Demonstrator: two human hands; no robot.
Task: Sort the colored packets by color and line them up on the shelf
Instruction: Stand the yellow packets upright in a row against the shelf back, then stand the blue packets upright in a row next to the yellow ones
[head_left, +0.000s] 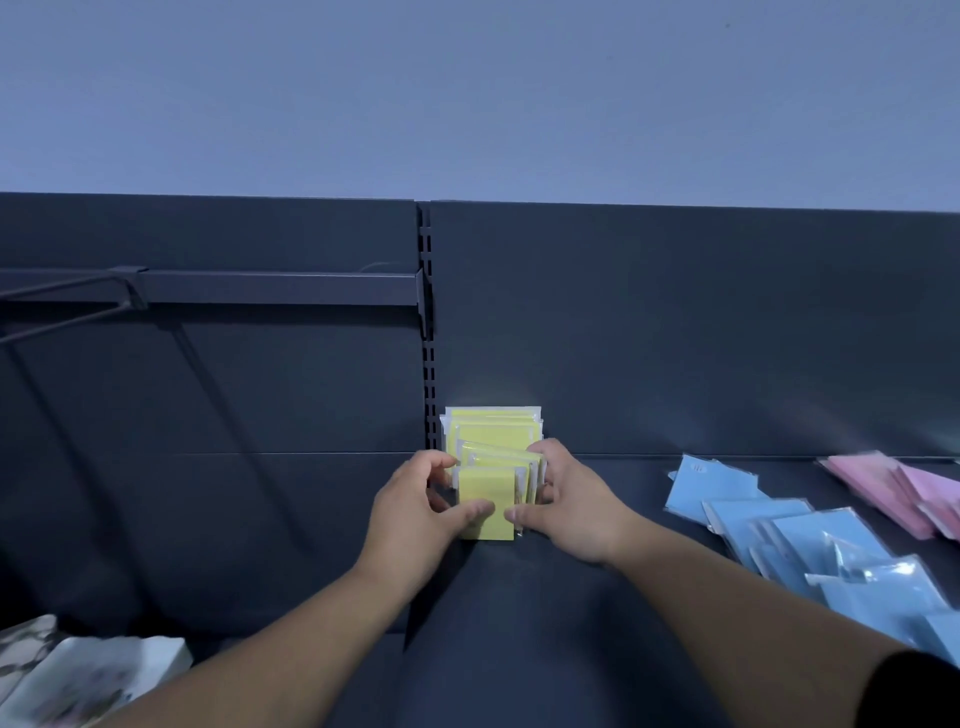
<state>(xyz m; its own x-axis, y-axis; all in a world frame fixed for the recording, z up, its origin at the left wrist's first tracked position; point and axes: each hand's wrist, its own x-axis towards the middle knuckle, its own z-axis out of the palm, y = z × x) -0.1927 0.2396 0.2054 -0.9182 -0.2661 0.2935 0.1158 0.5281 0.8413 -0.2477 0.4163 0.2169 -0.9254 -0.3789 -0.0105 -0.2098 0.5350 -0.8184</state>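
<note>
head view, single frame. yellow packets (493, 452) stand upright in a tight row at centre frame, on the dark shelf (597, 623), the rearmost just in front of the dark back panel (675, 322) and just right of the slotted upright (427, 364). each is in a clear sleeve. the middle ones tilt slightly, and the front packet (485, 499) faces the camera. left hand (415, 512) is on the left side of the row: fingers curled round the packets' left edges, thumb pressed on the lower face of the front packet. right hand (566, 512) mirrors it on the right side, fingers wrapped over the right edges and thumb tip on the front packet's lower right. both hands grasp the row between them; the thumbs sit near each other but apart. blue packets (810, 540) lie flat and overlapping in a loose spread on the shelf at right of frame, well apart from the yellow row. pink packets (893, 493) lie in a smaller overlapping pile at far right, behind the blue ones. a horizontal bar (280, 288) runs across the panel at left of frame and meets the upright. a pale printed item (78, 670) shows in the lower left corner, too blurred to identify. a dark sleeve (919, 691) covers the right upper arm in the lower right corner.
</note>
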